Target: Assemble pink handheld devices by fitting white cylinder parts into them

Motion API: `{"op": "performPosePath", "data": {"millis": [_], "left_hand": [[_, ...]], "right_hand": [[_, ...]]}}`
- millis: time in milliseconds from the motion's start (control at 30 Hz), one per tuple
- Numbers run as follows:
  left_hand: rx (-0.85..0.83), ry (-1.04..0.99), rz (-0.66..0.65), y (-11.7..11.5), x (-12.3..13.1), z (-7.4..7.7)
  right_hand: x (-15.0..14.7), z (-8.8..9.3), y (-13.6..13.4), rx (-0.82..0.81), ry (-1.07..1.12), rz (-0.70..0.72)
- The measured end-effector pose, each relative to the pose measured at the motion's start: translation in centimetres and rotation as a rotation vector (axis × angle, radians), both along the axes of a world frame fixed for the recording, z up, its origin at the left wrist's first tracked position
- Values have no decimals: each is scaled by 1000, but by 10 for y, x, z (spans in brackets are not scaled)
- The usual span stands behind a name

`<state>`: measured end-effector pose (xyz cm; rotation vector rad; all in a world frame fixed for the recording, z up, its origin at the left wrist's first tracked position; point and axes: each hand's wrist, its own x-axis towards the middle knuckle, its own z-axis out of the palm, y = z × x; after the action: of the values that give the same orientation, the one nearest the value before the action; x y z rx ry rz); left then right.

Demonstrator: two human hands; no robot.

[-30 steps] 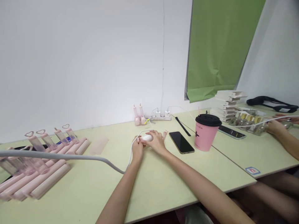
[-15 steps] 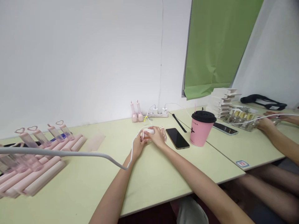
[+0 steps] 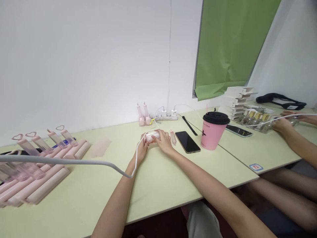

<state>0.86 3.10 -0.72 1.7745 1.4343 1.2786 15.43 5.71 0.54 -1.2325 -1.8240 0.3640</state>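
Between my two hands, just above the table or resting on it, is a small whitish-pink cylinder (image 3: 152,136). The fingers of my left hand (image 3: 142,149) are closed round its left end. My right hand (image 3: 163,142) grips the other end, with fingers over its near side. My palms and some fingertips are hidden. A small pink-and-clear tube (image 3: 173,137) lies just right of my right hand. A white cable (image 3: 136,155) passes in front of my left wrist, close to the camera.
Pink cylinders and clear tubes with heart-shaped loops (image 3: 59,145) fill the left side. A phone (image 3: 187,142) and pink cup (image 3: 213,132) stand on the right. A power strip (image 3: 164,117) lies by the wall. A co-worker's hand (image 3: 282,125) is near glass bottles (image 3: 257,122).
Both hands have shifted slightly left, and the cylinder between them shows more of its length. The small tube beside my right hand is now more exposed. The view has tilted a little.
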Motion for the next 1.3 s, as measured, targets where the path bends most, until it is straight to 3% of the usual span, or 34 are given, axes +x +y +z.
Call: {"op": "performPosePath", "data": {"millis": [200,367,533,633,767,867,1000,1133,1300], "left_hand": [[-42,-191,-77,8,-13,-6],[-136,-242,-231,9,-11,-13],[-178,-144,-271,10,-13,-17],[-67,87,-176,5,-15,-10],[141,444,111,-7,-7,9],[275,483,125,-14,5,20],[192,453,43,-19,13,27],[132,480,95,-22,11,32],[13,424,111,-19,11,36]], "right_hand": [[0,-14,19,-37,344,241],[-1,-20,22,-143,486,178],[8,-15,28,-134,407,144],[14,-11,28,-60,356,108],[12,-5,19,38,291,170],[4,0,9,74,268,290],[0,2,5,-35,242,415],[-2,-2,8,-152,406,484],[-20,-8,1,-38,513,185]]}}
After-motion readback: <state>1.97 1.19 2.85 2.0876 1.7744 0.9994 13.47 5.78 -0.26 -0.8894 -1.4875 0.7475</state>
